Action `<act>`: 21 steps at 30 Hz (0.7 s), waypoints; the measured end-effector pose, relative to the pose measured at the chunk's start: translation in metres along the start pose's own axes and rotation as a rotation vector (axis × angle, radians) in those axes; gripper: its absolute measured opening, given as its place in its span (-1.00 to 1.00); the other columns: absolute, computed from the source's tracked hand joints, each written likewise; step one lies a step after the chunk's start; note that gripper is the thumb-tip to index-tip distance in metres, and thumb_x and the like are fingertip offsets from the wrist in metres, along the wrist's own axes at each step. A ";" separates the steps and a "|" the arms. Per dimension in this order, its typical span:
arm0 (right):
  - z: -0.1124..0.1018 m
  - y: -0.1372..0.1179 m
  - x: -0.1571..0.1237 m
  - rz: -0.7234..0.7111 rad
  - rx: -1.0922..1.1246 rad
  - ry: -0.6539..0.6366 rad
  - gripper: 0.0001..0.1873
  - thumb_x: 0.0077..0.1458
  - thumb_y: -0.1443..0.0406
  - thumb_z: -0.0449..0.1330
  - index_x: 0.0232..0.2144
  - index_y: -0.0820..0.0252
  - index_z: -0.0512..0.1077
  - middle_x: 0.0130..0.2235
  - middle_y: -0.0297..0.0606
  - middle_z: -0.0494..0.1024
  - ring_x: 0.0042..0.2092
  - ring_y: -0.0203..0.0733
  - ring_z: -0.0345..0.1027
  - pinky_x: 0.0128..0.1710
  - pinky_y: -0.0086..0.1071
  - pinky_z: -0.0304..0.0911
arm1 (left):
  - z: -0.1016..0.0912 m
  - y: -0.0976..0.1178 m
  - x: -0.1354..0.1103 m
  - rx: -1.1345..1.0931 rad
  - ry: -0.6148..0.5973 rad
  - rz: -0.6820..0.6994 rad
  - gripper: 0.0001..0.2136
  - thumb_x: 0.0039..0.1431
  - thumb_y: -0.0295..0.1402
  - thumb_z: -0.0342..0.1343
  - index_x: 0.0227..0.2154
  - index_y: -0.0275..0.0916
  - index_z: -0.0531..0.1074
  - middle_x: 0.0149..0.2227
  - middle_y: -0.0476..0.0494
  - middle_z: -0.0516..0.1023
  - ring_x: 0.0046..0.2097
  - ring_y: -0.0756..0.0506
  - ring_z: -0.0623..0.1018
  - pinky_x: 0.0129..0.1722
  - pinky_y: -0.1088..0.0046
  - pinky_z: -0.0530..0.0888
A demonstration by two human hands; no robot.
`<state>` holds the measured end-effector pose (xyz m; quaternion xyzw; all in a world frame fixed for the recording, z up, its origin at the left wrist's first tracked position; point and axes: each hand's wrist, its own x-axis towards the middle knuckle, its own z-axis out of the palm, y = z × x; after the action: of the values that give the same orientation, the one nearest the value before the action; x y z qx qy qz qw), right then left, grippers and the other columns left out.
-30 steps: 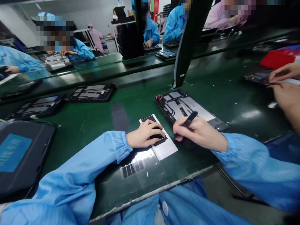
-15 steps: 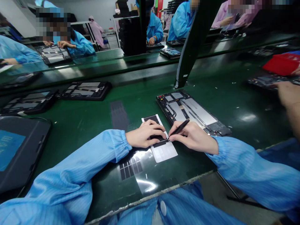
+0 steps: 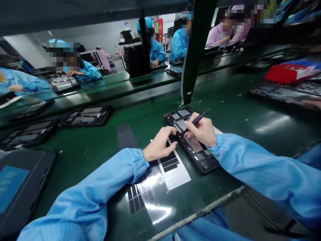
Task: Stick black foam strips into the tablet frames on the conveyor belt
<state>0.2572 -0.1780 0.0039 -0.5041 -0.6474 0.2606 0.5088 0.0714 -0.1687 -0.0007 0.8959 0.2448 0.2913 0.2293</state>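
Observation:
My left hand (image 3: 159, 145) reaches over the edge of an open tablet housing (image 3: 200, 157), its fingertips at the housing's near side. I see nothing clear in those fingers. My right hand (image 3: 202, 130) grips a slim black pen-shaped tool (image 3: 200, 115), whose tip sits low over the housing, close to my left fingers. Both hands hide the housing's middle. Below them lies a white backing sheet (image 3: 175, 175) with black strips on it, beside a clear film (image 3: 141, 201) with dark strips.
Open tablet frames (image 3: 87, 116) lie on the green bench mat (image 3: 95, 160) at left, beyond a dark case with a blue label (image 3: 15, 187). A black post (image 3: 192, 63) rises behind. At right are a red box (image 3: 288, 74), another tablet (image 3: 283, 94) and a co-worker's hand (image 3: 311, 103).
Both my hands have moved off the white sheet and onto the tablet housing, which now sits partly beneath them. The view has tilted, and the co-worker's hand at right has drawn back.

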 end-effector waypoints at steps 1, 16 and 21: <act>0.001 0.001 -0.001 -0.010 -0.007 -0.023 -0.73 0.00 0.19 0.11 -0.60 0.15 0.13 -0.70 -0.41 0.30 -0.64 -0.26 0.30 -0.67 -0.44 0.21 | 0.004 -0.004 0.001 -0.015 0.051 -0.009 -0.77 0.01 -0.46 -0.03 -0.23 -0.26 0.14 -0.12 -0.18 0.30 -0.11 -0.07 0.31 -0.08 0.38 0.29; 0.003 0.002 -0.005 -0.229 -0.213 -0.130 -0.79 0.05 0.25 0.05 -0.58 0.17 0.19 -0.56 -0.33 0.29 -0.55 -0.32 0.26 -0.57 -0.45 0.19 | 0.009 -0.011 -0.002 -0.003 -0.034 0.030 -0.78 -0.03 -0.48 -0.09 -0.26 -0.23 0.11 -0.06 -0.17 0.28 -0.05 -0.09 0.25 -0.02 0.31 0.25; 0.002 -0.001 -0.013 -0.479 -0.261 -0.147 -0.81 0.02 0.34 0.07 -0.60 0.19 0.20 -0.57 -0.33 0.27 -0.52 -0.33 0.17 -0.51 -0.43 0.10 | 0.010 -0.009 -0.002 0.103 -0.067 0.069 -0.83 -0.05 -0.51 -0.10 -0.33 -0.26 0.15 -0.21 -0.16 0.33 -0.13 -0.08 0.28 -0.09 0.36 0.29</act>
<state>0.2546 -0.1903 -0.0013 -0.3775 -0.8115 0.0832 0.4382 0.0729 -0.1653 -0.0140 0.9237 0.2205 0.2557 0.1810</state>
